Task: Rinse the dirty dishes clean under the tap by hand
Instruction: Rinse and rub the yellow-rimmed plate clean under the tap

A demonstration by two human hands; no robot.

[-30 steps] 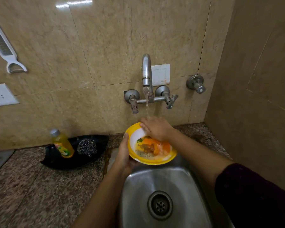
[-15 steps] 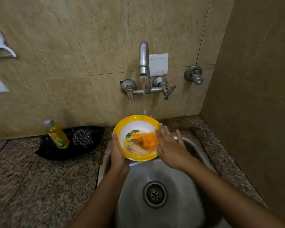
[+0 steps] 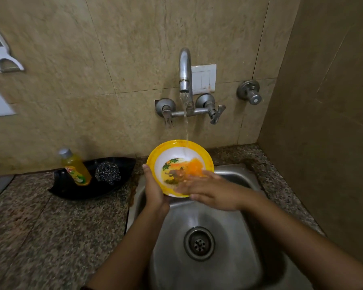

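Note:
A yellow-rimmed white bowl (image 3: 172,155) with a printed picture and orange residue inside is held tilted over the steel sink (image 3: 224,208). Water runs from the wall tap (image 3: 185,70) into the bowl's far side. My left hand (image 3: 154,191) grips the bowl from its left and underside. My right hand (image 3: 210,190) lies flat, fingers spread and motion-blurred, across the bowl's near right rim and inside.
A yellow dish-soap bottle (image 3: 76,167) and a steel scrubber (image 3: 107,172) sit in a black tray (image 3: 71,189) on the granite counter left of the sink. Tiled walls close in behind and at the right. A drain (image 3: 199,243) lies in the basin.
My right hand left the bowl's far rim, came round to its right side, and now wipes across its near edge. The orange residue has thinned and the printed picture shows.

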